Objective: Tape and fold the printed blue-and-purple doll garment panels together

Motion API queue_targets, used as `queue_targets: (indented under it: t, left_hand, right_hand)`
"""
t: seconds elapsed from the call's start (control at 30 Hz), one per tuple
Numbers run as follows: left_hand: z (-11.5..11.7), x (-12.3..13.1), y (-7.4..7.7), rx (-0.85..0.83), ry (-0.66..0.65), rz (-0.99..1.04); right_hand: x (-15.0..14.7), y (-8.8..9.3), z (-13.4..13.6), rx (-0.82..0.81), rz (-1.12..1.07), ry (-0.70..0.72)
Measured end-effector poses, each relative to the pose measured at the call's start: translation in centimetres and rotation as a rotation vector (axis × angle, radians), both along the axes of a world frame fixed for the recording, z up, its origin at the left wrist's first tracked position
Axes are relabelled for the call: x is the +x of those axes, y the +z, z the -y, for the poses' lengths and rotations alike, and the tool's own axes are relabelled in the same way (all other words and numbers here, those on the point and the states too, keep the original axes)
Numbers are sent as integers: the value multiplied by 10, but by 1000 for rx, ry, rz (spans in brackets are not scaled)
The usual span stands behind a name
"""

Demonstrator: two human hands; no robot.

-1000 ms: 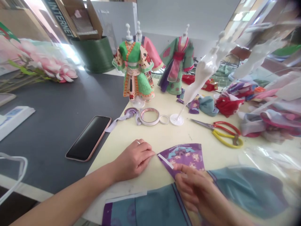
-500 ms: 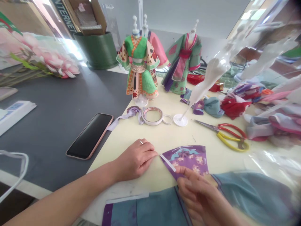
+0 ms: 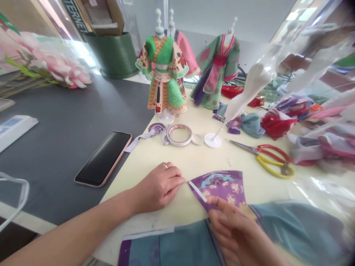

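A purple floral fabric piece [image 3: 230,184] lies on the cream board, with a narrow strip of white tape [image 3: 198,191] along its left edge. My right hand [image 3: 235,225] is closed, thumb and forefinger pinched at the lower end of that strip. Resting on the board, my left hand [image 3: 161,184] has its fingers drawn together, the tips just left of the fabric's corner; anything between them is hidden. Teal fabric [image 3: 183,242] with a purple band and a white strip on its upper edge lies below the hands. More teal fabric [image 3: 299,225] spreads beside my right wrist.
Red-and-yellow-handled scissors [image 3: 273,160] lie to the right. A tape roll [image 3: 179,135] and a smaller ring [image 3: 198,139] sit ahead, near a bare white stand [image 3: 213,140]. Dressed doll forms [image 3: 166,77] stand behind. On the dark mat is a phone [image 3: 104,159].
The view has shifted slightly. Both hands keep practically the same pose and place beside the purple fabric.
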State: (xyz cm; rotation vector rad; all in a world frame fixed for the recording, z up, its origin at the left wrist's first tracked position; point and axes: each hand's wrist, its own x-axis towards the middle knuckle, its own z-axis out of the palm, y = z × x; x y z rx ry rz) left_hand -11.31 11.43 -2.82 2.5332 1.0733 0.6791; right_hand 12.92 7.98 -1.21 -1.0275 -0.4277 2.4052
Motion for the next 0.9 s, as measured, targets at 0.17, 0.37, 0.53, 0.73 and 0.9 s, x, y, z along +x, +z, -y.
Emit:
queue_targets:
  t: [0.17,0.37,0.53,0.73,0.9]
  left_hand:
    - [0,0,-3,5,0,33]
    - [0,0,-4,6,-4,41]
    - [-1,0,-4,12,-7,44]
    - [-1,0,-2,10,-9,26]
    - [0,0,-4,14,-11,18]
  right_hand:
    - [-1,2,1,-10,14,-2]
    - [-3,3,2,-17,50,-24]
    - [-3,1,2,-35,76,-35]
    - [-3,4,2,-41,88,-36]
    - [-4,4,4,-36,80,-45]
